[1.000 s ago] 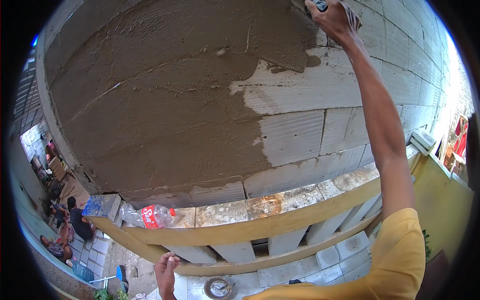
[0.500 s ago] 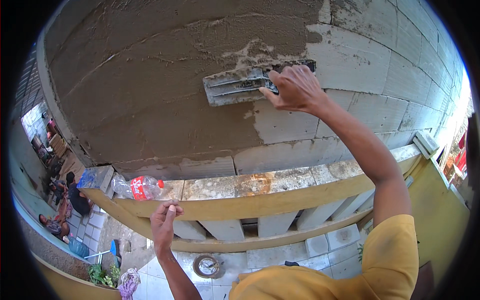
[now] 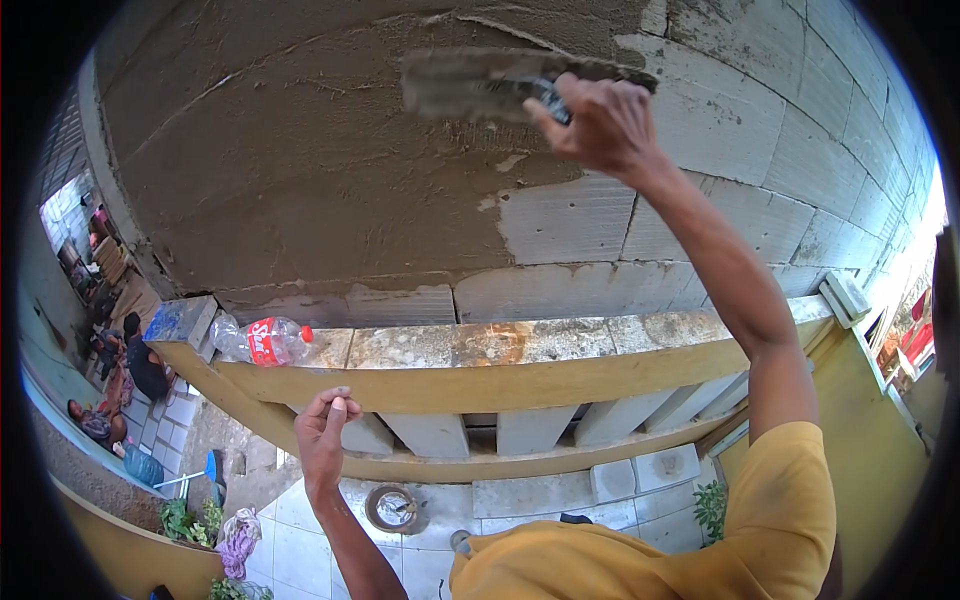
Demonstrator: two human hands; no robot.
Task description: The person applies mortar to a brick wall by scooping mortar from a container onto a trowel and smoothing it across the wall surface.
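Observation:
My right hand (image 3: 605,125) grips the handle of a flat steel trowel (image 3: 455,85), blurred by motion, against the wet grey-brown plaster (image 3: 290,190) on the wall. To the right of the plaster are bare pale blocks (image 3: 750,100). My left hand (image 3: 322,440) is raised in front of the yellow balustrade (image 3: 430,388), its fingertips pinched on something small that I cannot make out. A plastic bottle (image 3: 285,345) with a red cap and label lies on the ledge (image 3: 400,345) behind that hand.
A stone block (image 3: 840,295) sits at the ledge's right end. Below are a round bucket (image 3: 390,508), pale blocks (image 3: 670,465) on tiles and plants (image 3: 190,525). Several people (image 3: 150,370) are down at the left, near a broom (image 3: 212,470).
My right hand came down from the top right with the trowel, which has since moved up across the plaster. My left hand has risen. The wall and ledge appear higher in the view.

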